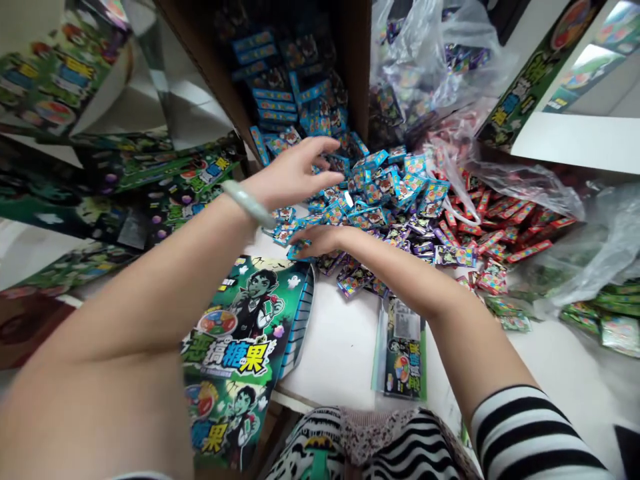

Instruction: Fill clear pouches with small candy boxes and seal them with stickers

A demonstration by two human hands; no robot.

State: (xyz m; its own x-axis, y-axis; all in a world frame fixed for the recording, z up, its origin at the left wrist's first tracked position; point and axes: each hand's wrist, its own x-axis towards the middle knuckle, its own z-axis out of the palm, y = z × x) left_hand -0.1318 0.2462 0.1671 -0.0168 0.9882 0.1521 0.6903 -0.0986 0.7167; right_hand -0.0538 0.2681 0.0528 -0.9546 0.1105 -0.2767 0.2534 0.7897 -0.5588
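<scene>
My left hand [303,172], with a pale bangle [246,202] at its wrist, hovers over a heap of small blue candy boxes [370,180]. Its fingers are apart, with nothing visible between them. Below it, my right hand [323,240] reaches across to the left, fingers closed on a small blue candy box [299,251] at the heap's near edge. Part of that box is hidden by the fingers. Just under the right hand lies a green printed carton [250,313] with a cartoon vampire on it.
A tall brown cardboard box [361,73] spills blue boxes at the back. Purple packets [353,279], red packets [530,250] and green packets [507,310] lie rightward, near clear plastic bags [425,60]. A flat printed pouch [405,353] rests on the white table [340,340]. Printed cartons [55,87] stand left.
</scene>
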